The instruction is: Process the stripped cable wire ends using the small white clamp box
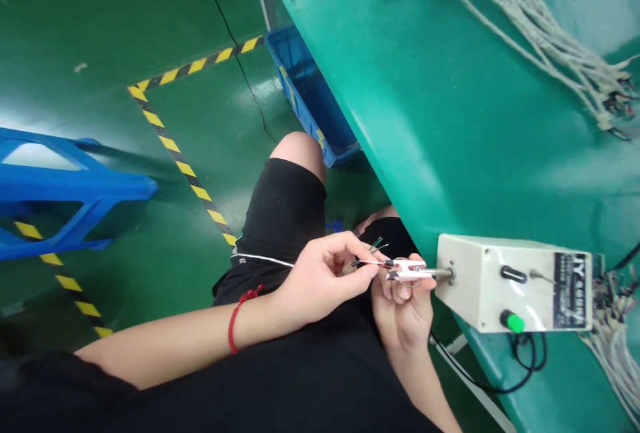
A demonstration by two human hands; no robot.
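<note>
Head view: the left hand (pixel 320 279) pinches a thin bundle of coloured wires (pixel 371 262) between thumb and fingertips, holding the stripped ends level with the metal nozzle (pixel 443 273) that sticks out of the cream box (pixel 513 283) at the table (pixel 425 99) edge. The right hand (pixel 403 299), palm up just beneath, is closed around a small white connector (pixel 407 269) at the nozzle's mouth, seemingly steadying it so wires and part line up. Grey cables (pixel 540 26) lie on the table beyond, well apart.
</note>
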